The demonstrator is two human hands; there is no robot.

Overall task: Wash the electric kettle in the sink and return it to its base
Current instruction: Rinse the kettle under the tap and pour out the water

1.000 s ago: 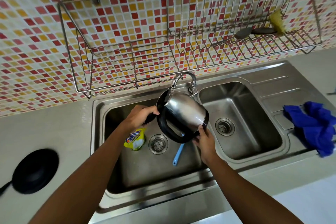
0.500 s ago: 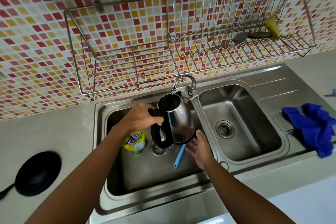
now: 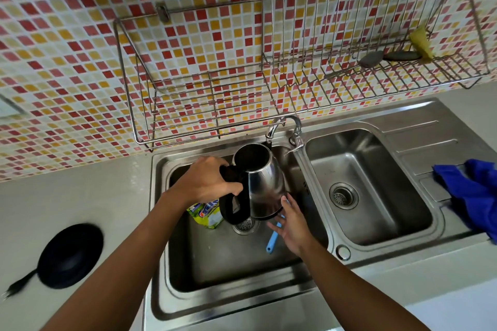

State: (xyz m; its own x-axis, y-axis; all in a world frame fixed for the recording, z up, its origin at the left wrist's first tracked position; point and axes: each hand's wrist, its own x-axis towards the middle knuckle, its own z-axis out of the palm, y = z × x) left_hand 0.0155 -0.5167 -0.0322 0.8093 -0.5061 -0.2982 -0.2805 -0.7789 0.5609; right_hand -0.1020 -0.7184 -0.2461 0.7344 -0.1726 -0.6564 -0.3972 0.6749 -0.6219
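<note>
Over the left basin of the steel double sink [image 3: 317, 174], under the curved tap [image 3: 282, 126], the left hand [image 3: 207, 183] wraps the black handle of the lidless stainless-steel kettle [image 3: 262, 185]; the right hand [image 3: 291, 220], fingers spread, touches its lower side. Its round black base [image 3: 70, 256] sits on the grey bench [image 3: 75, 196], far left.

— What do we have under everything here?

— We see a pale grey countertop [image 3: 67, 196] with a double-bowl stainless steel sink [image 3: 403, 140] set into it.

— And on them?

— On the counter at the left we find a round black kettle base [image 3: 70, 255] with its cord. A crumpled blue cloth [image 3: 473, 191] lies on the drainboard. In the left bowl we see a yellow-green packet [image 3: 207, 216] and a light blue handle [image 3: 272, 242].
</note>
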